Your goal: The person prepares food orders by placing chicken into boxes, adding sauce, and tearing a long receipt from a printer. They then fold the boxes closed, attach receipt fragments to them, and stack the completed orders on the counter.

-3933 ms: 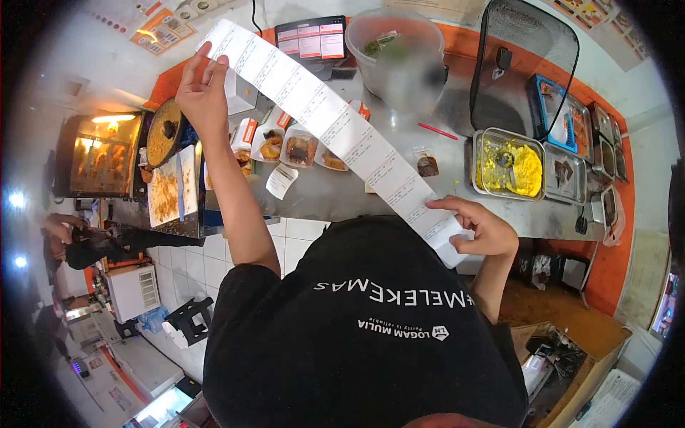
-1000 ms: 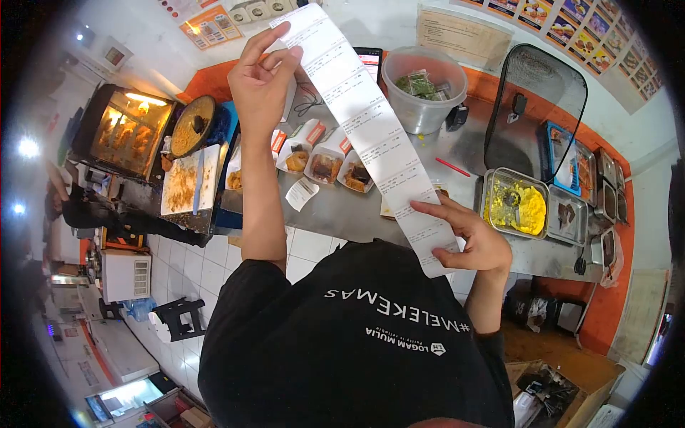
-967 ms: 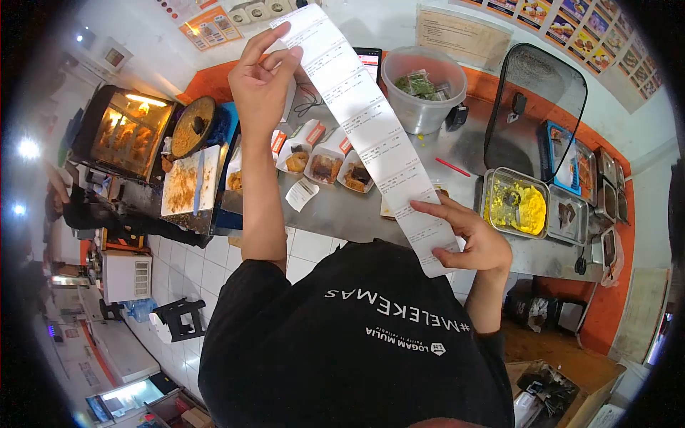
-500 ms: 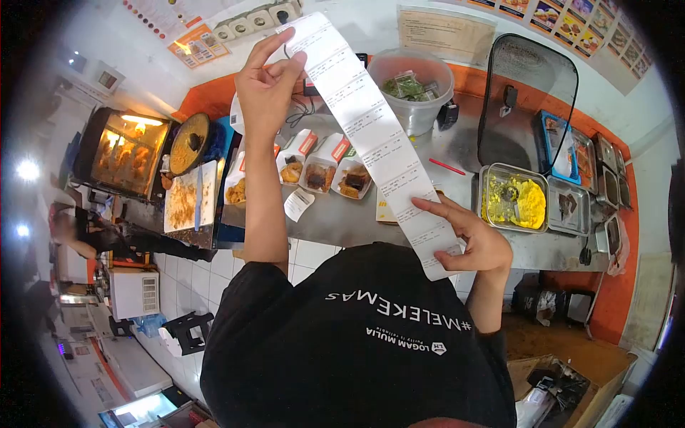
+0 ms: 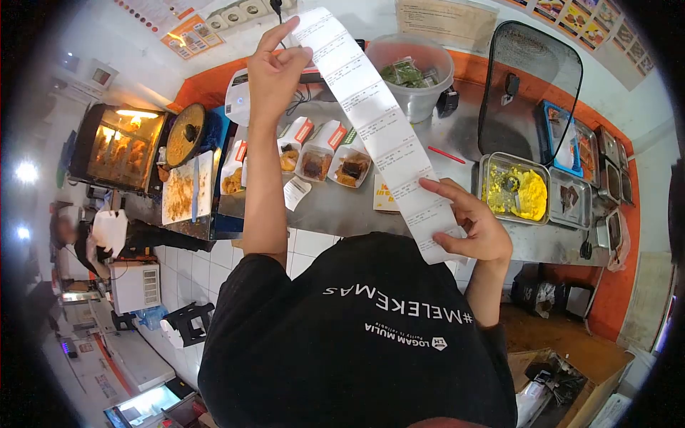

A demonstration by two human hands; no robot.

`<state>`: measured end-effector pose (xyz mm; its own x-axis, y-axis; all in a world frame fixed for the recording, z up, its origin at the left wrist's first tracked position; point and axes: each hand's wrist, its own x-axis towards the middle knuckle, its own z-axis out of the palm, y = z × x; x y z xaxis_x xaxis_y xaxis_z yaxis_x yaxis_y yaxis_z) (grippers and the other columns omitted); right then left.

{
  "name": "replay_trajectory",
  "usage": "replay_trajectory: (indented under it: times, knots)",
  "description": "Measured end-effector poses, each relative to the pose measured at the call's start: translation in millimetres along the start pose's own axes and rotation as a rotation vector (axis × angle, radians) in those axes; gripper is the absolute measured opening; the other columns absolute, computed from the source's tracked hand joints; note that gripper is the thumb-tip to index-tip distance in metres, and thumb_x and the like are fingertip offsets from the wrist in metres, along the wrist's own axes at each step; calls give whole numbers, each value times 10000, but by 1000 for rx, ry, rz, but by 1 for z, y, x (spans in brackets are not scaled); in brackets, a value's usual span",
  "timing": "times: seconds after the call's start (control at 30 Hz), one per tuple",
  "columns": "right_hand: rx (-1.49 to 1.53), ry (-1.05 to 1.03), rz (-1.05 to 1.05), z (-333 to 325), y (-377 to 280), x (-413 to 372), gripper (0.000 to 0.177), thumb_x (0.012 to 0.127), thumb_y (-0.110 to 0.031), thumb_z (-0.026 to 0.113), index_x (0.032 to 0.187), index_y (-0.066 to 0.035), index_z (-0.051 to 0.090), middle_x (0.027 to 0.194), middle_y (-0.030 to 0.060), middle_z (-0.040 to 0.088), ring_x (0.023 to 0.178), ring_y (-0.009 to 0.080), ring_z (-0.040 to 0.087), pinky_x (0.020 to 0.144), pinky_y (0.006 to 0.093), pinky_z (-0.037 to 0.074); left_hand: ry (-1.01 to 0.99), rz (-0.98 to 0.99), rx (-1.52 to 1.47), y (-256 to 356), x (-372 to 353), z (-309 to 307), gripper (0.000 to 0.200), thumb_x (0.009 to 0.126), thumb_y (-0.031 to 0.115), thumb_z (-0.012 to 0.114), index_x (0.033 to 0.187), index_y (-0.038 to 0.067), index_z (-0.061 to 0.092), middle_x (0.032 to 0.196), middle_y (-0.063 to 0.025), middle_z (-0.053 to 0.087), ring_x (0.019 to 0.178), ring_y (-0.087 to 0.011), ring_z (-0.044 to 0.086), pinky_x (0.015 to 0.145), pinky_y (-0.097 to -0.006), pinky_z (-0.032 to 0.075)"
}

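A long printed paper receipt [image 5: 382, 125] stretches diagonally between my two hands above the counter. My left hand [image 5: 277, 84] pinches the upper left edge of the strip between thumb and fingers. At the lower end, my right hand [image 5: 477, 227] grips the strip's right edge with thumb and fingers. Below and left of the receipt stand several open food boxes, among them one with browned, dark-sauced food [image 5: 352, 168]. A smaller paper slip [image 5: 295, 192] lies in front of them. The small print cannot be read.
A clear bucket [image 5: 389, 53] holds green packets. Right of it are a red pen [image 5: 447, 155] and a steel tray of yellow food [image 5: 529, 196]. At left stand a lit food warmer [image 5: 118, 151] and a cutting board [image 5: 207, 187] with a knife. Another person [image 5: 78, 235] is farther left.
Both hands keep their hold on the receipt, which sits slightly higher in view. The person at far left now has a white object in front of them.
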<state>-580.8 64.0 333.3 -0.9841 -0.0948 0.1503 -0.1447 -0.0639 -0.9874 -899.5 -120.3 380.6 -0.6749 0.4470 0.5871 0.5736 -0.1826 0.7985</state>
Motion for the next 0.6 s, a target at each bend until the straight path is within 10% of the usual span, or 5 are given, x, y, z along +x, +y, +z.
replay_trajectory:
  times: [0.6]
  knots:
    - [79,94,11,15,20,-30,726,710,144,635,1398,-4,458,1345,114,490,1237,168,466,1038,292,352,23,-168,271,-49,23,-39,546,847,71,693,1353,12,497,840,-111,711,685,-96,637,600,-233,496]
